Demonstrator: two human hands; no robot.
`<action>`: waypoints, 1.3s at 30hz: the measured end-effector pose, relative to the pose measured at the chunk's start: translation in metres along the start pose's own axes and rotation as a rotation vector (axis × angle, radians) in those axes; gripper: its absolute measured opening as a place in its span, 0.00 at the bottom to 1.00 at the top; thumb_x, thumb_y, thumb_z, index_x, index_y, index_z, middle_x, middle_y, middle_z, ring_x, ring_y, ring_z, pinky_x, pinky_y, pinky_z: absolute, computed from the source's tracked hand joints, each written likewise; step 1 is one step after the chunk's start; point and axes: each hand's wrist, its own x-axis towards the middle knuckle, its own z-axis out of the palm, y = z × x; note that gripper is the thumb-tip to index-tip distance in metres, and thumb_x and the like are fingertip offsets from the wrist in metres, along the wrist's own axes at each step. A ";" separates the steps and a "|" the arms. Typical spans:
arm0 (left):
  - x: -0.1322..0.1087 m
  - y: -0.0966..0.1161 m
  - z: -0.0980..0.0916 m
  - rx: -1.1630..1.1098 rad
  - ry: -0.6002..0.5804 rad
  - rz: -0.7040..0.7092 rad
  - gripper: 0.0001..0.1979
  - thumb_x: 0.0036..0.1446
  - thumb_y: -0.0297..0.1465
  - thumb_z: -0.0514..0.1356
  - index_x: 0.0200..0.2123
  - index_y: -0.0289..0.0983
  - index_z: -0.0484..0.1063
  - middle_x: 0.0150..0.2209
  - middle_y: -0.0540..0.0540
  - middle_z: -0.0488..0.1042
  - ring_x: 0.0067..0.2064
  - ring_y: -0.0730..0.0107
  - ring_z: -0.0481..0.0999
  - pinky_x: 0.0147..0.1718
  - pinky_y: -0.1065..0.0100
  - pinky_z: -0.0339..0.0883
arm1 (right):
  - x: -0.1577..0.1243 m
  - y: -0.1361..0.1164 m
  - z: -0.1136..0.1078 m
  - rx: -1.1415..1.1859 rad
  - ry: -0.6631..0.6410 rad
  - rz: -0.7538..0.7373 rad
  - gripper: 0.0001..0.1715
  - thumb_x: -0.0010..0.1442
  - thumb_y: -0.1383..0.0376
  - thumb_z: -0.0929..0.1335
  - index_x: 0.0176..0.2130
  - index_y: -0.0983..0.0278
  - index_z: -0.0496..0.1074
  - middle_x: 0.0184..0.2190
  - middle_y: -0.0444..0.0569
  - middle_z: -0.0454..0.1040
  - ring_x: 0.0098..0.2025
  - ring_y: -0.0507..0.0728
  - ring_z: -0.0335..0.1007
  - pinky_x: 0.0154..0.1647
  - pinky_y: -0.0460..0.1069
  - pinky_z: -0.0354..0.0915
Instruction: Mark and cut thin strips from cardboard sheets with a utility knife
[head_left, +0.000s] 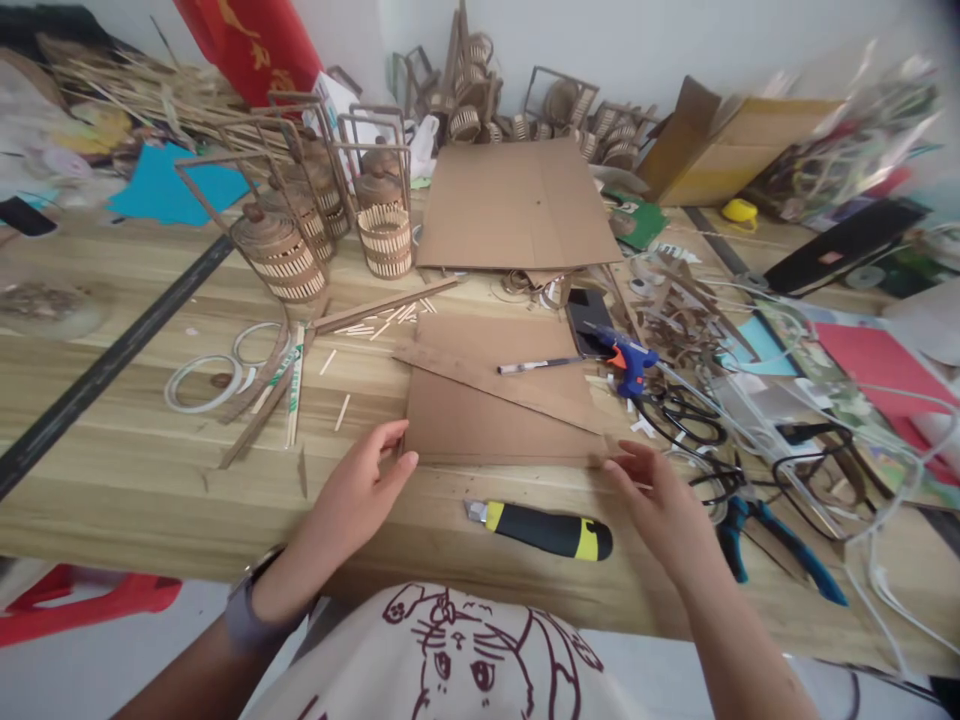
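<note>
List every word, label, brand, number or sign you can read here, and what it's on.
Nothing reads with certainty:
Red banner: gold characters, cut off by the frame and too blurred to quote.
Narrow white strips: green lettering, too small and blurred.
Black box at right: small reddish patch, no text legible.
Dark strip across the table: faint pale marks, too small to read.

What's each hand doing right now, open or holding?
Left hand: open, at the near left corner of the cardboard sheet; contact unclear.
Right hand: open, loosely curled, by its near right corner; contact unclear.
</note>
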 end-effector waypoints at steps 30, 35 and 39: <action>0.003 -0.015 -0.014 0.007 0.005 0.127 0.26 0.64 0.40 0.55 0.63 0.39 0.67 0.36 0.46 0.80 0.38 0.61 0.81 0.41 0.61 0.76 | -0.008 -0.004 -0.002 -0.064 -0.140 -0.242 0.35 0.65 0.49 0.64 0.66 0.59 0.65 0.41 0.51 0.79 0.38 0.61 0.75 0.38 0.55 0.72; 0.004 -0.025 -0.017 0.399 0.121 0.453 0.21 0.71 0.35 0.48 0.62 0.40 0.67 0.43 0.42 0.80 0.43 0.60 0.80 0.42 0.61 0.75 | -0.008 0.002 -0.001 -0.308 -0.028 -0.520 0.31 0.70 0.54 0.60 0.67 0.61 0.62 0.44 0.55 0.78 0.46 0.62 0.76 0.45 0.55 0.71; 0.004 -0.029 -0.019 0.711 0.238 0.715 0.17 0.73 0.32 0.47 0.59 0.37 0.69 0.34 0.43 0.78 0.35 0.61 0.78 0.35 0.64 0.72 | -0.006 0.006 -0.004 -0.517 0.076 -0.778 0.30 0.71 0.61 0.59 0.68 0.64 0.59 0.35 0.53 0.78 0.38 0.62 0.74 0.41 0.55 0.70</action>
